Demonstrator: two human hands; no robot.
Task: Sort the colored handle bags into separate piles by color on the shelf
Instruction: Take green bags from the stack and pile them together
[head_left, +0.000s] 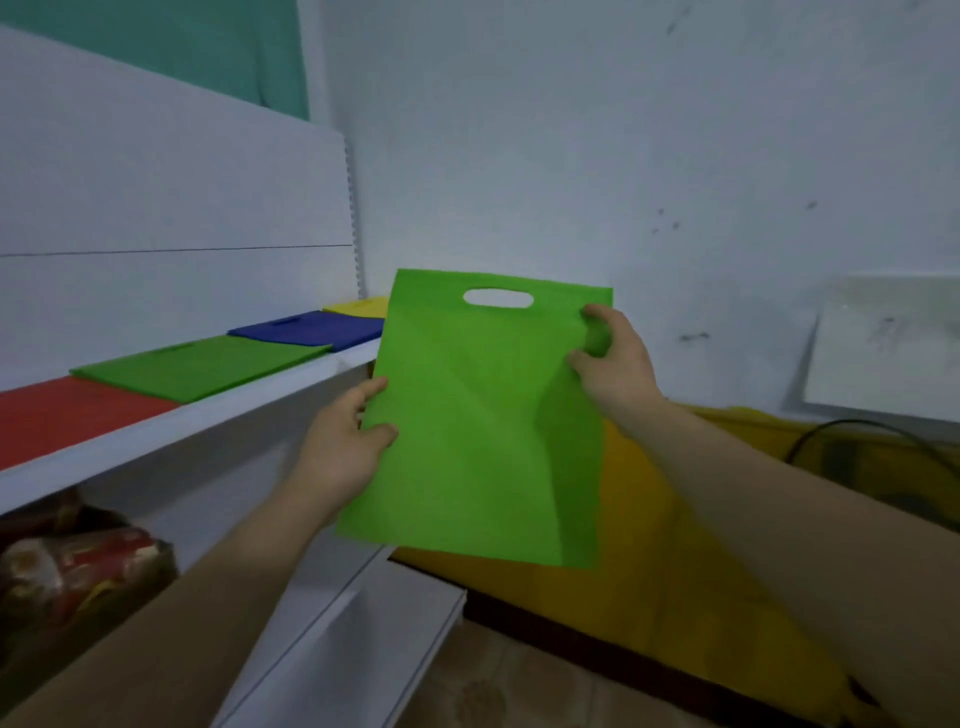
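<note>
Green bag (483, 415) held upright in mid-air right of the shelf (171, 421), left hand (345, 441) pinching its side edge, right hand (613, 353) pinching near the handle cut-out. Best lowered flat, edges squared, onto the green pile (197, 366) between the red pile (62, 415) and the blue pile (311, 327).

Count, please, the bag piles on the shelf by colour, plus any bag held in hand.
Red pile: 1
Green pile: 1
Blue pile: 1
Yellow pile: 1
Held green bag: 1
Total: 4 piles, 1 held bag
</note>
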